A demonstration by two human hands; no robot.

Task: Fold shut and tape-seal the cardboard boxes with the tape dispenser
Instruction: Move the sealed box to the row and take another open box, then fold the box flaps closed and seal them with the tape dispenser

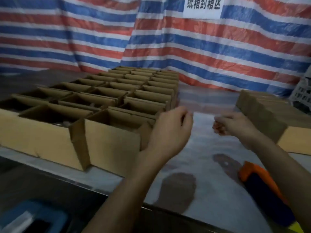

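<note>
Several open cardboard boxes (111, 140) stand in rows on the left half of the table, flaps up. My left hand (171, 125) hovers just right of the nearest box, fingers loosely curled, holding nothing. My right hand (234, 123) hangs over the bare table surface, fingers curled, nothing visible in it. An orange and dark tape dispenser (262, 187) lies near the front edge, under my right forearm. A row of closed boxes (262, 113) sits at the right. The frame is motion-blurred.
The metal table (210, 157) has dark blotches on its surface. A striped red, white and blue tarp (101, 39) with a paper sign (203, 7) hangs behind. A blue object (33, 217) sits below the front edge at lower left. A white crate (303, 95) is at far right.
</note>
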